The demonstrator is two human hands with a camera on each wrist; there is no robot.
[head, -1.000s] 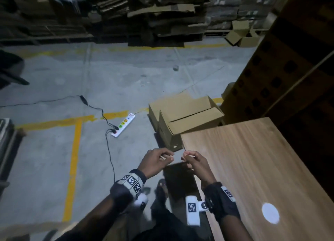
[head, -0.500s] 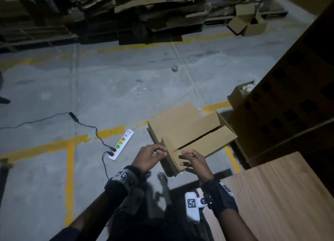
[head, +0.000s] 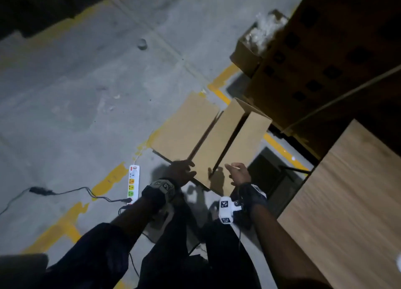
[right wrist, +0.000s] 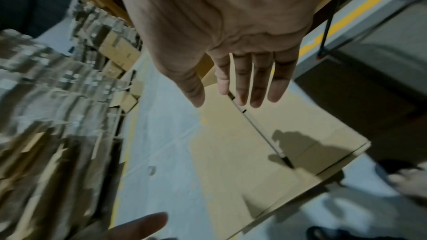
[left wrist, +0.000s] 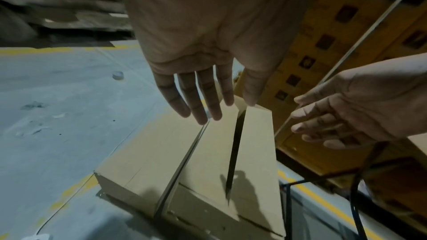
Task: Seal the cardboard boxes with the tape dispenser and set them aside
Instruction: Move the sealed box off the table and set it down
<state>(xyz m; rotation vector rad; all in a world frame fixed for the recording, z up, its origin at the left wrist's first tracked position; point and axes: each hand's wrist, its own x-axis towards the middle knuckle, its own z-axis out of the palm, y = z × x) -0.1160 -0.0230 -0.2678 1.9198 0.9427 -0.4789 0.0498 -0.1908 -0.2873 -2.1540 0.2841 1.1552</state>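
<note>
Two plain cardboard boxes stand side by side on the concrete floor. The left box (head: 184, 126) has its top flat. The right box (head: 225, 143) (left wrist: 231, 152) (right wrist: 254, 143) shows a dark gap between its two top flaps. My left hand (head: 184, 169) (left wrist: 203, 105) hovers over the near end of the boxes, fingers straight, holding nothing. My right hand (head: 235, 171) (right wrist: 235, 96) is over the right box's near end, fingers spread, also holding nothing. No tape dispenser is in view.
A wooden table (head: 347, 202) fills the right side. Behind the boxes rises a stack of printed brown cartons (head: 325, 61), with a small box of plastic (head: 260, 35) beside it. A white power strip (head: 133, 183) and its cable lie at left. A small round object (head: 142, 43) sits on the floor farther off.
Both hands have left the table's corner and come over the floor boxes, and their curled fingers have straightened. The view has swung down and closer to the boxes.
</note>
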